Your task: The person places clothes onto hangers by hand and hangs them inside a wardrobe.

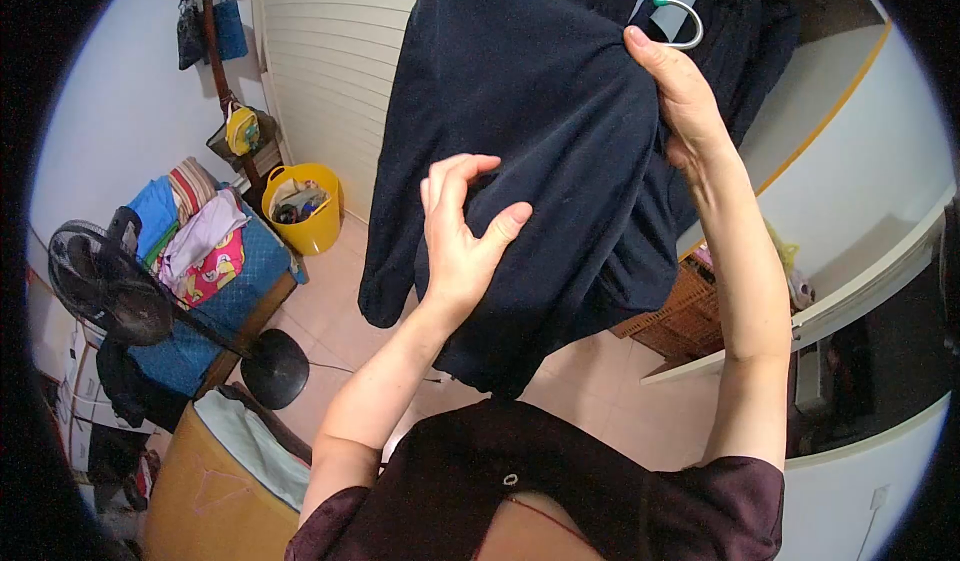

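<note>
Our right hand (685, 96) is closed on the upper edge of a dark garment (550, 141), thumb in front, fingers hidden behind the cloth. The garment hangs down from that hand and spreads behind our left hand (468, 226). That left hand is half open, thumb and curled fingers well parted, with nothing in its grasp; we cannot tell whether it touches the cloth. A hook (700, 29) curves just beyond our right thumb. Below our right hand we see wicker (680, 313); well left of our left hand, a fan (110, 281), and nearer it a yellow bucket (320, 233)
</note>
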`<state>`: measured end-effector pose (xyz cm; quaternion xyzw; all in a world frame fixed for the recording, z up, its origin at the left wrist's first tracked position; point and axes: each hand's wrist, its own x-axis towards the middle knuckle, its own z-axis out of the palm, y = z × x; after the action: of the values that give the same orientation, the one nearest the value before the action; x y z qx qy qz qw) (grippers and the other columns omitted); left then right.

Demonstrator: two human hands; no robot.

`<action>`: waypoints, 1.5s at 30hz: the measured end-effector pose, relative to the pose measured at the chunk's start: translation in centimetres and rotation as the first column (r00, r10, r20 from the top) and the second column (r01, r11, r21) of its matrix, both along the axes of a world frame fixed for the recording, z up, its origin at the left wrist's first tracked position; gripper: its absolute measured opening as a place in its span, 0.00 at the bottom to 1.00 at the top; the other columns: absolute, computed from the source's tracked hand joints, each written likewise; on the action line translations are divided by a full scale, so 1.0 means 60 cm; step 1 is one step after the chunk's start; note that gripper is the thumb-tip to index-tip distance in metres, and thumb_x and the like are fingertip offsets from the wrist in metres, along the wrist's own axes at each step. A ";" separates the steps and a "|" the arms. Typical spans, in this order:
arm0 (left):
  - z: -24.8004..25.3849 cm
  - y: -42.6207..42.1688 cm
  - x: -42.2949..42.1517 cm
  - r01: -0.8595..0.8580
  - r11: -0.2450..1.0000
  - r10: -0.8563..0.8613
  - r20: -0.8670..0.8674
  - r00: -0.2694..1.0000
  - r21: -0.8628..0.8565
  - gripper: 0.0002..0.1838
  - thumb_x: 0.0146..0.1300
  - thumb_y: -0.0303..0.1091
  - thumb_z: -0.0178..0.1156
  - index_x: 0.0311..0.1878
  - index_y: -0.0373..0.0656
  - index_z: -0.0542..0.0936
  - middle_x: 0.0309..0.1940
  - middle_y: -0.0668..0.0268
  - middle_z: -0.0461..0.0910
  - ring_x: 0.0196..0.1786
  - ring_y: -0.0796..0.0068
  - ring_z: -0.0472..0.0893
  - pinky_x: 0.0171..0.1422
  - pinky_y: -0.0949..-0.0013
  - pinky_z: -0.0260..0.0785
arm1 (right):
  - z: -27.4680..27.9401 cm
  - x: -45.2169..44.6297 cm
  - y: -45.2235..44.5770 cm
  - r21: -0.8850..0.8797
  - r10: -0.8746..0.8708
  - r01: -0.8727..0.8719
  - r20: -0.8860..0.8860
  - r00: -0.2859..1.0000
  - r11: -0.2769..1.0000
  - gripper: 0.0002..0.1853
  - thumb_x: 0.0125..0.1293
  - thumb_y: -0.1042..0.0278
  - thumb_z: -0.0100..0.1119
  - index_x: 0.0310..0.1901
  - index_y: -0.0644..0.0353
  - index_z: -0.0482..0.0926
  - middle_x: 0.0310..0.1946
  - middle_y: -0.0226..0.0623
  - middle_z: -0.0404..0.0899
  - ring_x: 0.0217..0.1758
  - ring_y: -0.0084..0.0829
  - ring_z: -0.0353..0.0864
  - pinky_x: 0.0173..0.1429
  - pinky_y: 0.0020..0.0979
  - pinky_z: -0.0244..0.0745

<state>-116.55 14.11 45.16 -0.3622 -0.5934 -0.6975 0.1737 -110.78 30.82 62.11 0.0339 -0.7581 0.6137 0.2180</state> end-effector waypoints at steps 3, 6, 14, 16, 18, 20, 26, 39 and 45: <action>0.028 -0.013 0.004 -0.099 0.992 0.116 -0.225 0.968 0.084 0.17 0.48 0.36 0.68 0.42 0.44 0.78 0.42 0.64 0.72 0.48 0.65 0.68 0.54 0.64 0.60 | -0.006 -0.004 -0.006 -0.010 0.015 -0.015 0.025 1.000 1.000 0.19 0.65 0.55 0.55 0.41 0.67 0.80 0.37 0.40 0.83 0.37 0.27 0.82 0.46 0.26 0.76; 0.038 -0.013 0.010 -0.040 0.998 0.051 -0.338 0.940 0.041 0.18 0.43 0.35 0.71 0.40 0.43 0.79 0.35 0.66 0.75 0.41 0.67 0.71 0.50 0.66 0.61 | -0.008 -0.011 -0.006 -0.018 0.041 -0.040 0.047 0.998 0.999 0.19 0.64 0.55 0.56 0.42 0.67 0.80 0.38 0.40 0.83 0.38 0.27 0.82 0.46 0.26 0.75; 0.040 -0.010 0.015 0.313 0.948 -0.310 0.055 0.949 -0.051 0.07 0.49 0.28 0.67 0.32 0.39 0.79 0.29 0.69 0.76 0.32 0.80 0.72 0.38 0.76 0.64 | -0.003 -0.005 -0.010 -0.002 0.000 0.000 0.018 1.000 1.000 0.19 0.64 0.57 0.56 0.42 0.69 0.80 0.38 0.42 0.82 0.38 0.28 0.82 0.47 0.27 0.76; 0.044 -0.017 0.013 0.433 0.900 -0.402 0.285 0.870 -0.054 0.05 0.53 0.25 0.64 0.33 0.38 0.80 0.30 0.71 0.77 0.33 0.86 0.71 0.36 0.79 0.64 | -0.002 -0.003 -0.009 -0.024 0.007 -0.007 0.017 1.000 1.000 0.18 0.63 0.57 0.58 0.40 0.67 0.80 0.36 0.39 0.82 0.37 0.26 0.82 0.46 0.25 0.76; 0.051 -0.024 0.010 0.439 0.892 -0.402 0.262 0.878 -0.105 0.07 0.54 0.25 0.62 0.37 0.37 0.80 0.31 0.70 0.78 0.33 0.85 0.73 0.37 0.79 0.65 | -0.004 -0.001 -0.011 -0.047 0.013 -0.012 0.019 1.000 0.999 0.17 0.62 0.56 0.59 0.38 0.65 0.81 0.34 0.36 0.82 0.36 0.24 0.81 0.44 0.24 0.76; 0.047 -0.019 0.005 0.540 0.841 -0.517 0.303 0.800 0.010 0.09 0.55 0.24 0.61 0.40 0.36 0.79 0.31 0.69 0.78 0.32 0.84 0.74 0.38 0.78 0.67 | -0.005 0.001 -0.016 -0.070 -0.003 0.003 0.010 1.000 0.998 0.17 0.62 0.56 0.60 0.38 0.64 0.81 0.34 0.36 0.82 0.36 0.24 0.81 0.44 0.24 0.76; 0.057 -0.023 0.007 0.681 0.693 -0.701 0.439 0.562 0.235 0.08 0.57 0.22 0.59 0.40 0.32 0.78 0.32 0.66 0.78 0.33 0.82 0.76 0.42 0.76 0.70 | -0.006 0.002 -0.011 -0.012 -0.074 0.075 0.047 0.996 0.997 0.19 0.64 0.57 0.56 0.43 0.68 0.80 0.40 0.42 0.82 0.39 0.30 0.82 0.49 0.28 0.75; 0.043 -0.016 -0.006 0.717 0.608 -0.788 0.366 0.495 0.341 0.10 0.50 0.18 0.50 0.34 0.33 0.79 0.29 0.67 0.78 0.32 0.81 0.76 0.40 0.78 0.68 | -0.008 -0.003 -0.014 -0.021 -0.032 0.033 0.046 0.998 0.999 0.18 0.62 0.54 0.60 0.39 0.64 0.81 0.35 0.37 0.83 0.36 0.25 0.81 0.46 0.25 0.75; 0.034 -0.014 -0.016 0.734 0.657 -0.735 0.364 0.572 0.173 0.13 0.51 0.19 0.50 0.40 0.34 0.78 0.35 0.63 0.78 0.37 0.75 0.78 0.44 0.73 0.70 | -0.005 -0.002 -0.016 0.007 -0.059 0.058 0.045 0.997 0.998 0.19 0.64 0.57 0.57 0.42 0.69 0.80 0.39 0.42 0.82 0.38 0.29 0.82 0.48 0.27 0.75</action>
<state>-117.49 13.27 47.18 -0.4230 -0.4108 -0.7657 -0.2568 -110.91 29.86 61.79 -0.0015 -0.7654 0.6053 0.2186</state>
